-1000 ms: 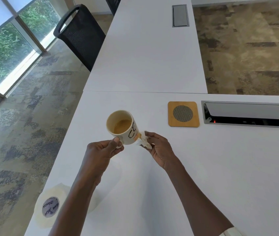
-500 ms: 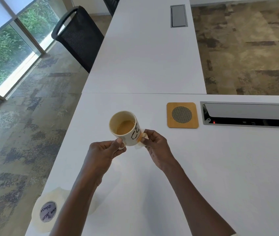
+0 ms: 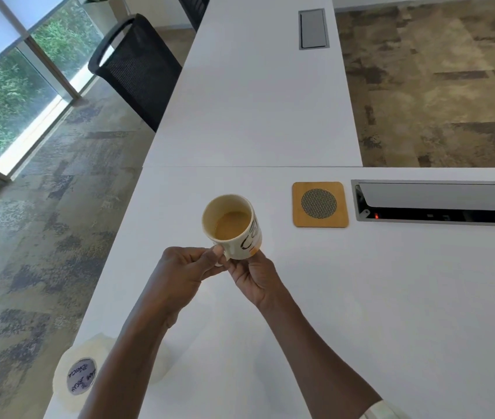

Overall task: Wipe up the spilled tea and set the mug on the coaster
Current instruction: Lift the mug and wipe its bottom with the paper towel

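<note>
Left hand (image 3: 187, 269) pinches the handle of the mug (image 3: 232, 226), thumb pressed on top, holding it tilted above the white desk (image 3: 391, 297) with milky tea inside. Right hand (image 3: 253, 275) is curled under the mug's near right side, fingertips against its base; whether it grips anything there I cannot tell. Well to the right and a little farther off, the wooden coaster (image 3: 320, 204) lies flat on the desk, just left of an open cable box (image 3: 436, 204). Near the left edge sits a round white roll (image 3: 80, 376) with a purple label
</note>
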Demonstrator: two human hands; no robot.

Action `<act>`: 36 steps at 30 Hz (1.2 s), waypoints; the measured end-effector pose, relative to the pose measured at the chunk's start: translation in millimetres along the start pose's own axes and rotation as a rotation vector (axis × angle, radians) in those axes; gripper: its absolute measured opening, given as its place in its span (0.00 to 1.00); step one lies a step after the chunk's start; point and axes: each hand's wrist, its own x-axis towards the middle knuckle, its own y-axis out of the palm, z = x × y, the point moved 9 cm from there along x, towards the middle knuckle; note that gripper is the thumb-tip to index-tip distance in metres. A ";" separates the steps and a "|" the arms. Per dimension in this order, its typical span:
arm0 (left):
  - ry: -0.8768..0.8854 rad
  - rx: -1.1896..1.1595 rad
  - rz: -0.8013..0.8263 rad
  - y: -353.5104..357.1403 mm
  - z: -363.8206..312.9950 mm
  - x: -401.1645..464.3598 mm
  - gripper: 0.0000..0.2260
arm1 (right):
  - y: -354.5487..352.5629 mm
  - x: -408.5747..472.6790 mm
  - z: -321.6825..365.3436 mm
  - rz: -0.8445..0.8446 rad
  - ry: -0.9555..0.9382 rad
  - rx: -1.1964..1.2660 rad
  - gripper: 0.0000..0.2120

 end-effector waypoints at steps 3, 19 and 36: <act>0.011 -0.052 -0.023 -4.4 -2.5 -1.4 0.20 | 1.4 -2.9 -7.6 0.008 0.062 -0.014 0.15; -0.057 -0.058 -0.126 -14.4 10.2 -5.0 0.17 | -42.9 -21.4 14.5 -0.123 0.162 -0.138 0.15; -0.002 -0.004 -0.016 -11.0 -5.0 -15.2 0.21 | 2.8 -4.8 -21.5 -0.015 0.202 -0.107 0.15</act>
